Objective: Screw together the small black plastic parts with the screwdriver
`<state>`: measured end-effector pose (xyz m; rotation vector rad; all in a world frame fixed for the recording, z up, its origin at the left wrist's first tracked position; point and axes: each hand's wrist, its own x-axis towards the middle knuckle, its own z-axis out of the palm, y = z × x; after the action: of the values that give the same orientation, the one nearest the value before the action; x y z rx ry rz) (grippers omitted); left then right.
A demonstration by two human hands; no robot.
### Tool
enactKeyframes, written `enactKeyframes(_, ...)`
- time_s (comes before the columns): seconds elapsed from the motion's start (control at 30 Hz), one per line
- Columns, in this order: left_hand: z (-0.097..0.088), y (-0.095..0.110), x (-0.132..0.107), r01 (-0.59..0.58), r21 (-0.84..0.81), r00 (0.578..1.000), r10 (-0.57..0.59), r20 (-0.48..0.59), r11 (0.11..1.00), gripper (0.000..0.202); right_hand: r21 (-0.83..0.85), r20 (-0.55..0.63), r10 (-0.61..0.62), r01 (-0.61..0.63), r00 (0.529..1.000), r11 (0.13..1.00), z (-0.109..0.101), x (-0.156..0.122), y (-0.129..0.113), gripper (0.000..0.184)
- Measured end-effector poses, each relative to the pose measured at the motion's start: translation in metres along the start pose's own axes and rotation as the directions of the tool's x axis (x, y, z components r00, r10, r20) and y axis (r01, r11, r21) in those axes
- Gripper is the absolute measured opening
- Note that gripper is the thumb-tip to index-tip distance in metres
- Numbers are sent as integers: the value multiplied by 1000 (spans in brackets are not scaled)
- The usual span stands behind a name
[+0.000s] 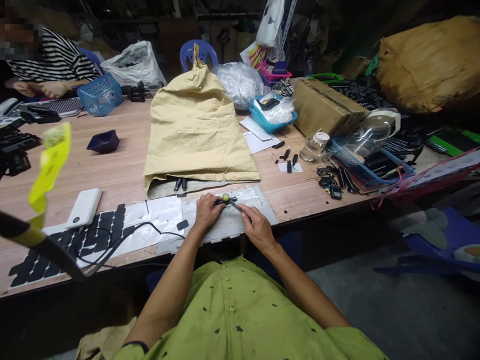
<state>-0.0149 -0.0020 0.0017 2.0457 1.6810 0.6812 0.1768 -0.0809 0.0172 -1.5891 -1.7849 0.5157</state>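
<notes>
Pinching a black tool point(228, 201), left hand point(207, 212) and right hand point(258, 229) curled closed

I count 3 blue baskets point(100, 95), 1 tan sack point(198, 130), 1 cardboard box point(322, 107), 1 white pwr bank point(84, 207), 1 dark tray point(104, 141), 1 glass jar point(314, 146), 1 black tool point(229, 201), + my 2 hands: left hand point(208, 212) & right hand point(257, 229).
</notes>
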Motion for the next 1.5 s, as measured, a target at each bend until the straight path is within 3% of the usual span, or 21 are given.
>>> enactKeyframes(0.13, 0, 1, 0, 3, -2, 1000, -3, 2, 1000, 13, -85, 11, 24, -23, 1000, 996, 4, 3, -1, 40)
enactKeyframes(0.3, -1, 1, 0, 6, -8, 1000, -6, 8, 1000, 13, -207, -117, 75, -98, 990, 973, 2, 29, 7, 42)
enactKeyframes(0.5, -1, -1, -2, 5, -18, 1000, -5, 11, 1000, 15, -417, -206, 204, -274, 957, 866, 11, 59, 20, 41)
enactKeyframes(0.8, -13, 2, -3, -11, -32, 996, 14, 88, 999, 23, -494, -214, 191, -275, 958, 825, 18, 58, 16, 41)
enactKeyframes(0.9, -25, 3, -18, -112, -91, 977, 126, 171, 990, 21, -504, -204, 185, -265, 961, 822, 17, 60, 15, 40)
enactKeyframes(1.0, -33, 7, -48, -267, -167, 925, 301, 231, 949, 19, -512, -198, 190, -267, 962, 816, 17, 60, 13, 41)
enactKeyframes(1.07, -32, 10, -70, -363, -187, 885, 401, 238, 913, 18, -516, -191, 195, -267, 962, 814, 16, 60, 13, 41)
enactKeyframes(1.17, -24, 17, -95, -418, -118, 868, 434, 243, 901, 16, -520, -191, 188, -261, 963, 813, 17, 60, 13, 41)
enactKeyframes(1.27, -16, 21, -99, -395, -74, 887, 402, 227, 915, 27, -525, -192, 173, -250, 966, 814, 17, 60, 15, 40)
enactKeyframes(1.33, -17, 20, -86, -319, -70, 936, 326, 132, 945, 32, -526, -192, 166, -244, 967, 814, 17, 59, 15, 40)
enactKeyframes(1.4, -25, 12, -61, -164, -53, 986, 163, -31, 985, 30, -526, -195, 165, -245, 967, 815, 17, 59, 15, 41)
enactKeyframes(1.47, -36, 0, -28, -38, -27, 990, 34, -138, 999, 31, -522, -194, 169, -248, 966, 816, 17, 60, 15, 41)
enactKeyframes(1.5, -41, -8, -11, 102, -27, 967, -105, -234, 994, 28, -519, -192, 171, -248, 966, 818, 17, 60, 15, 41)
